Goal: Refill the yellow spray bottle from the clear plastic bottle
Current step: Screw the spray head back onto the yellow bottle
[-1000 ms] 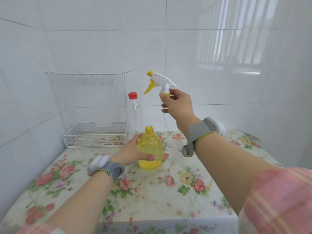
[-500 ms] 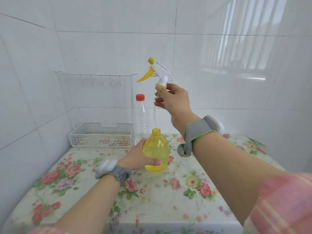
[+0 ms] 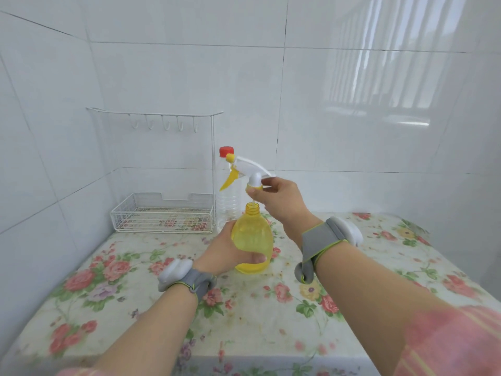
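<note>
The yellow spray bottle [image 3: 253, 237] stands upright on the flowered table top, its neck uncovered. My left hand [image 3: 225, 252] grips its body from the left. My right hand [image 3: 279, 202] pinches the collar of the white and yellow spray head [image 3: 245, 170], held just above the bottle's mouth with its thin tube reaching down into the opening. The clear plastic bottle [image 3: 226, 202] with a red cap stands behind the yellow one, partly hidden by the spray head and the yellow bottle.
A white wire basket [image 3: 162, 217] with a hook rail above it stands at the back left against the tiled wall. The flowered table [image 3: 271, 316] runs to a front edge near my forearms. Tiled walls close the left and the back.
My right hand has lowered the spray head from high above the bottle to just over its neck. My left hand has kept its grip on the yellow bottle.
</note>
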Demonstrator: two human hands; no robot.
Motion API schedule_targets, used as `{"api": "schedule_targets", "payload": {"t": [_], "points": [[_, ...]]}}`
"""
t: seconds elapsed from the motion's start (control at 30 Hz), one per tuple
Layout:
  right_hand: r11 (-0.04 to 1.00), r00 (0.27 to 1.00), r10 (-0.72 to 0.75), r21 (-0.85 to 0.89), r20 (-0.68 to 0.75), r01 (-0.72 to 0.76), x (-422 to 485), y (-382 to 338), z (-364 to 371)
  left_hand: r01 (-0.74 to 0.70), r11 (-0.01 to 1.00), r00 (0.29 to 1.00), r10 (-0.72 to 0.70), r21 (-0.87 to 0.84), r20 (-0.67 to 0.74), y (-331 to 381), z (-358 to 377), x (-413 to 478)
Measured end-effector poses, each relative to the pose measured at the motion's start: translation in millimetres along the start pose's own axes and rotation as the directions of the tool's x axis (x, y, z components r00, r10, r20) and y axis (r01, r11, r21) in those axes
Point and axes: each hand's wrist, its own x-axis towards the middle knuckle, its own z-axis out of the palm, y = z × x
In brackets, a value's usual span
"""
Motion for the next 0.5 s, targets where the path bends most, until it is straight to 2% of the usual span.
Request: {"api": "schedule_targets", "payload": {"t": [0.23,0.5], "points": [[0.994,0.997,0.073,0.086,0.007,-0.073,-7.6,26.1,-2.5,0.001,1.000,1.000,-0.001,0.016,-0.030,-8.7,6.1,10.0],[0.996,0.997,0.078,0.044,-0.007,-0.078,-5.5,29.2,1.9,0.044,0.999,0.994,-0.044,-0.010,-0.097,6.9,9.1,-1.7]]}}
